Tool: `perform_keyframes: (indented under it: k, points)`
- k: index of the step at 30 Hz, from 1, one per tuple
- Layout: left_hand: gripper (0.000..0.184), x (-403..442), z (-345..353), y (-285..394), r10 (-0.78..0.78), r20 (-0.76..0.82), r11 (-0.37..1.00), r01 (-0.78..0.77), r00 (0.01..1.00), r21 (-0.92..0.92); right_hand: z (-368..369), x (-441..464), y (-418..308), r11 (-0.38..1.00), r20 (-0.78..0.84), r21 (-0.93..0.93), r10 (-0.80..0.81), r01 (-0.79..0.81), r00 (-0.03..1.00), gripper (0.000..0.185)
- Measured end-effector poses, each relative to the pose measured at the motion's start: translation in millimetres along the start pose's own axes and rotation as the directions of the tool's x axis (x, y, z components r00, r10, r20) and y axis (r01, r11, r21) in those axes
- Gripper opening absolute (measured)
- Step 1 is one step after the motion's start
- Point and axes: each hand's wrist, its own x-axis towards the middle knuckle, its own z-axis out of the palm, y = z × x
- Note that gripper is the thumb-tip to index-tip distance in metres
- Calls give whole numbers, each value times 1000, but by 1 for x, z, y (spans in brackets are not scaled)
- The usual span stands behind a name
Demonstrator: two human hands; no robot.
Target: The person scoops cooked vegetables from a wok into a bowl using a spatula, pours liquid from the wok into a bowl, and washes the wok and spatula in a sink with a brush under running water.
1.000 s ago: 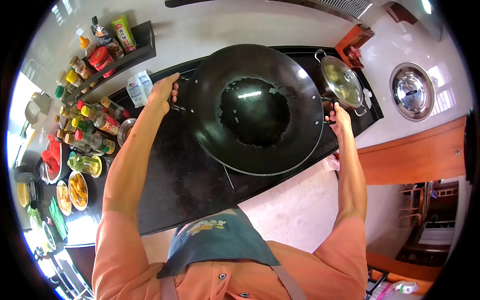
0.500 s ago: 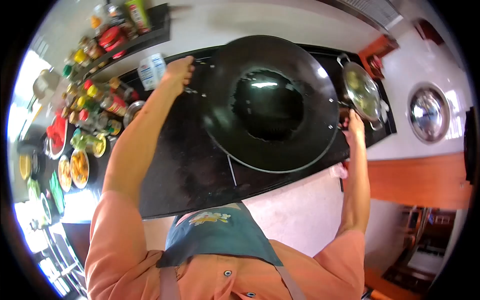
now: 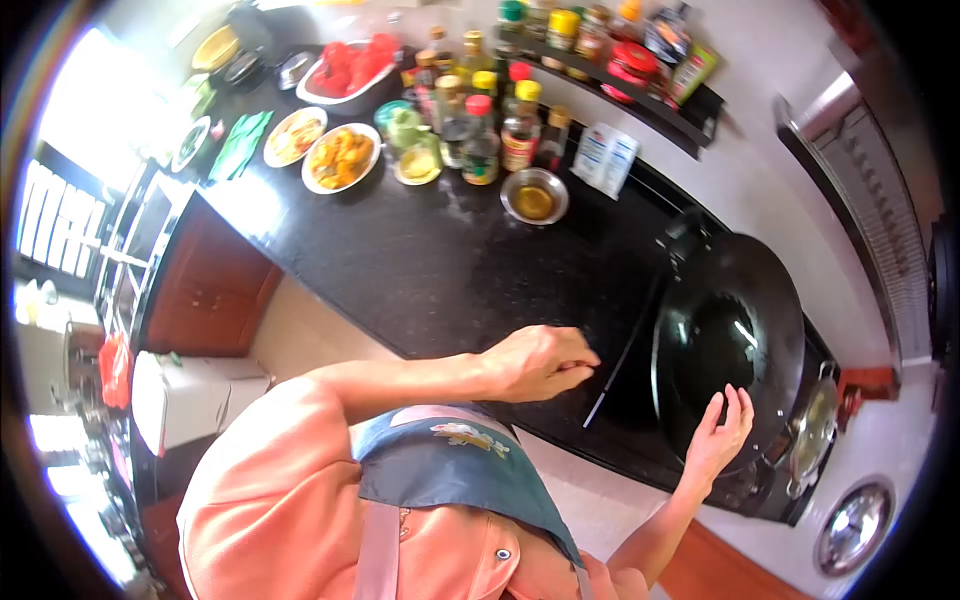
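Observation:
The large black wok sits at the right on the black counter, its inside wet and shiny. My right hand is over the wok's near edge, fingers apart and holding nothing. Away from the wok, my left hand hovers above the counter's front part with its fingers curled together; whether anything is inside them is hidden. Between my left hand and the wok lies a thin pale rod. A small metal bowl of brownish liquid stands farther back.
Bottles crowd the back of the black counter, beside plates of food and a bowl with red contents. A shelf of jars hangs on the wall. Right of the wok stands a lidded pot.
Both hands have come off the wok's handles. My left hand has moved toward my body and curled; my right hand has opened over the wok. The view has turned left.

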Motion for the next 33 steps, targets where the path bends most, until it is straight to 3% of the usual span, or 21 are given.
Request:
perform_keyframes:
  k: [3, 5, 7, 11, 15, 19, 22, 25, 27, 33]
  points:
    - [22, -92, -47, -25, -182, -165, 983, 178, 969, -41, 14, -12, -75, 986, 25, 128, -111, 107, 993, 23]
    - [22, -159, -79, -42, -378, -283, 926, 357, 882, -124, 30, -20, -131, 956, 62, 244, -184, 164, 981, 23]
    - [23, -226, -112, -55, -539, -372, 842, 487, 756, -231, 50, -32, -186, 944, 89, 200, -284, 262, 955, 25]
    - [27, -370, -160, -98, -671, -530, 738, 538, 518, -408, 102, -62, -300, 908, 172, 287, -361, 304, 916, 24]
    - [28, -504, -199, -106, -793, -552, 608, 401, 258, -685, 165, -111, -410, 839, 276, 348, -517, 418, 810, 23]
    - [26, -617, -216, -104, -767, -642, 618, 241, -26, -748, 211, -151, -539, 699, 304, 493, -696, 517, 651, 23]
    - [24, -678, -221, -102, -743, -622, 617, 107, -249, -780, 234, -169, -638, 541, 260, 585, -831, 604, 492, 24]
    - [24, -717, -231, -100, -715, -574, 624, 5, -400, -781, 248, -184, -738, 392, 215, 646, -917, 655, 337, 24]
    - [24, -738, -247, -103, -714, -549, 629, -55, -435, -775, 255, -196, -801, 309, 184, 674, -950, 671, 253, 24]
    - [25, -791, -352, -109, -561, -578, 709, 16, -592, -705, 302, -234, -965, 146, 90, 763, -989, 630, 120, 25]
